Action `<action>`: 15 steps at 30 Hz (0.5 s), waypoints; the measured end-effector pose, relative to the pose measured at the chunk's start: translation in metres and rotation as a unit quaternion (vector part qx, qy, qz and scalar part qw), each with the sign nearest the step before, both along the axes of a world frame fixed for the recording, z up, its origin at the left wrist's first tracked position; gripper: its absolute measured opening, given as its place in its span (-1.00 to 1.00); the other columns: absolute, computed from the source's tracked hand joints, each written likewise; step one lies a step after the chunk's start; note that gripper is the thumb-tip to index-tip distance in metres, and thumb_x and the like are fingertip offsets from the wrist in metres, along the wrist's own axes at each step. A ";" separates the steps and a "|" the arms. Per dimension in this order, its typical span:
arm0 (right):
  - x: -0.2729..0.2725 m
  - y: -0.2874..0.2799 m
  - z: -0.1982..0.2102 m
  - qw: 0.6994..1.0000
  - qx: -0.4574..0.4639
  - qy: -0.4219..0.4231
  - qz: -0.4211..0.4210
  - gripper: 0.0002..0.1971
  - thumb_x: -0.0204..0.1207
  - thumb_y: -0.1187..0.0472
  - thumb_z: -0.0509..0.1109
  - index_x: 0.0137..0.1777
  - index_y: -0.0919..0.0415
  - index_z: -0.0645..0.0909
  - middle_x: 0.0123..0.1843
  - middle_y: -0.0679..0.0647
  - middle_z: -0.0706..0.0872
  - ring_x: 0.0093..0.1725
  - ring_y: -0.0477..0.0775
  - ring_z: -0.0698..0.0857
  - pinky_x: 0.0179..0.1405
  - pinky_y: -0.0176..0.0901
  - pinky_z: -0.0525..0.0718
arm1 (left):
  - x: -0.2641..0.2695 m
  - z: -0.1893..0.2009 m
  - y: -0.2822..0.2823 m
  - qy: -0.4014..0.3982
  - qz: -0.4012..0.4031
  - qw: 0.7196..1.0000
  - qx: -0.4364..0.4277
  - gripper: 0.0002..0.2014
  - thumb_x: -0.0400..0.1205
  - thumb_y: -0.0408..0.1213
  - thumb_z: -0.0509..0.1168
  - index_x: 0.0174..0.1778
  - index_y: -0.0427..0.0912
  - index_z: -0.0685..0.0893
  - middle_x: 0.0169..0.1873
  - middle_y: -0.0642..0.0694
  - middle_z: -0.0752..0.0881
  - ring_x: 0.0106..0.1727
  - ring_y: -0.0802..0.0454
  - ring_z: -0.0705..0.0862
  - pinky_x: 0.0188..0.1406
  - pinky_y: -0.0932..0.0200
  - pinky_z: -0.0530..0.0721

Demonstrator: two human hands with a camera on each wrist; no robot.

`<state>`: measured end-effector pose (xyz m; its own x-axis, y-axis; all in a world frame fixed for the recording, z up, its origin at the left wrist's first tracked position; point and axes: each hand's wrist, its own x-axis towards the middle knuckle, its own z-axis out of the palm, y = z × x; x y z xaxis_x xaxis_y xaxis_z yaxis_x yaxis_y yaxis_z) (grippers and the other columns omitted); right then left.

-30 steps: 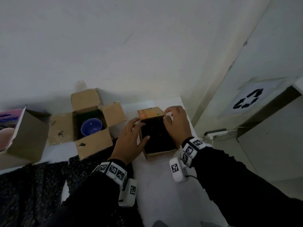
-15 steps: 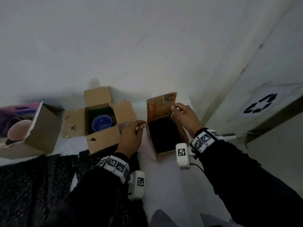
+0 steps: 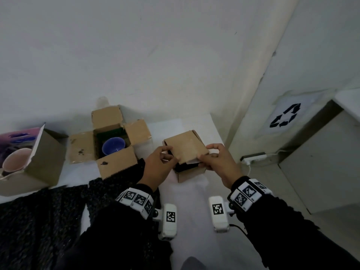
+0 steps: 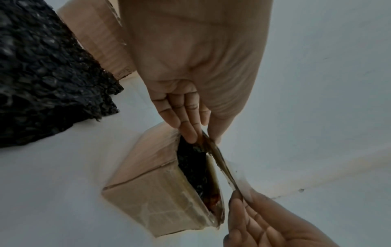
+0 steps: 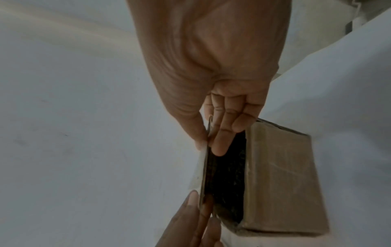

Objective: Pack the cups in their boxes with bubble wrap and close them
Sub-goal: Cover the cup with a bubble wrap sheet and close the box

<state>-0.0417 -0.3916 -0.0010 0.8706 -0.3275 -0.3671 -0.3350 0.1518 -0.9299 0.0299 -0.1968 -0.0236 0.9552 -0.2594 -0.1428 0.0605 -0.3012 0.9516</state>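
Pinching thin, bendy brown cardboard lid flap [image 3: 186, 146] at its free corners, left hand [image 3: 156, 166] and right hand [image 3: 218, 162] (light small brown box [image 3: 190, 173], half shut).

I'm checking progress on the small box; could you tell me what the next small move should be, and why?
Probably press the lid flap down onto the small box. Both the left hand and right hand pinch its corners, and a gap still shows black bubble wrap inside.
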 end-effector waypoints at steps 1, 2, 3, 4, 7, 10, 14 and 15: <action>-0.004 0.002 -0.002 1.000 0.005 0.008 -0.011 -0.56 0.42 0.36 0.58 0.20 0.23 0.45 -0.13 0.22 0.75 -0.37 0.01 0.79 -0.44 -0.31 0.64 | -0.002 -0.002 0.001 -0.003 -0.003 1.000 0.012 -0.63 0.50 -0.28 0.53 0.20 -0.11 0.64 -0.20 -0.13 0.80 -0.17 -0.10 0.78 -0.08 0.10 0.72; -0.006 0.004 -0.004 0.999 0.013 0.018 -0.024 -0.55 0.41 0.36 0.58 0.20 0.24 0.43 -0.11 0.23 0.76 -0.39 0.00 0.79 -0.48 -0.32 0.63 | -0.004 -0.002 0.002 -0.009 -0.006 1.000 0.025 -0.63 0.49 -0.30 0.53 0.19 -0.10 0.64 -0.20 -0.12 0.79 -0.19 -0.08 0.77 -0.11 0.13 0.71; -0.008 0.006 -0.005 0.999 0.020 0.026 -0.034 -0.55 0.41 0.36 0.59 0.19 0.23 0.42 -0.07 0.23 0.76 -0.39 0.00 0.79 -0.47 -0.29 0.62 | -0.006 -0.003 0.003 -0.019 -0.010 0.999 0.040 -0.63 0.49 -0.31 0.53 0.19 -0.09 0.64 -0.20 -0.11 0.79 -0.22 -0.04 0.75 -0.15 0.17 0.69; -0.009 0.007 -0.006 0.998 0.026 0.032 -0.043 -0.54 0.41 0.33 0.59 0.19 0.22 0.42 -0.05 0.23 0.77 -0.38 0.02 0.79 -0.45 -0.25 0.62 | -0.008 -0.003 0.004 -0.033 -0.016 0.998 0.052 -0.64 0.49 -0.31 0.53 0.17 -0.07 0.64 -0.21 -0.09 0.78 -0.26 0.01 0.73 -0.19 0.23 0.66; -0.009 0.012 -0.008 0.996 0.037 0.040 -0.065 -0.50 0.36 0.19 0.65 0.14 0.18 0.40 -0.07 0.24 0.77 -0.31 0.11 0.78 -0.38 -0.18 0.61 | -0.011 -0.002 0.003 -0.072 -0.035 0.993 0.086 -0.67 0.49 -0.28 0.53 0.14 -0.02 0.66 -0.23 -0.01 0.75 -0.34 0.13 0.68 -0.28 0.38 0.59; -0.006 0.015 -0.015 0.995 0.023 0.040 -0.083 -0.49 0.28 0.30 0.69 0.04 0.15 0.41 0.07 0.29 0.74 -0.08 0.26 0.82 -0.33 -0.16 0.65 | -0.009 -0.004 0.003 -0.096 -0.050 0.987 0.122 -0.69 0.50 -0.23 0.52 0.15 -0.02 0.68 -0.23 0.02 0.74 -0.29 0.10 0.68 -0.16 0.18 0.67; -0.011 0.013 -0.027 0.997 -0.001 0.028 -0.070 -0.48 0.23 0.36 0.68 0.00 0.13 0.41 -0.01 0.29 0.73 -0.02 0.27 0.78 -0.27 -0.17 0.67 | -0.014 -0.012 0.004 -0.231 -0.079 0.938 0.247 -0.44 0.46 0.19 0.40 0.29 -0.07 0.66 0.08 -0.10 0.57 0.12 -0.05 0.53 0.16 0.08 0.59; -0.013 0.013 -0.028 0.998 -0.006 0.020 -0.058 -0.48 0.24 0.37 0.68 0.01 0.13 0.40 -0.12 0.25 0.72 -0.08 0.20 0.75 -0.23 -0.15 0.67 | -0.017 -0.014 0.004 -0.263 -0.095 0.922 0.269 -0.35 0.42 0.27 0.37 0.32 -0.08 0.64 0.17 -0.14 0.50 0.19 -0.07 0.46 0.18 0.12 0.52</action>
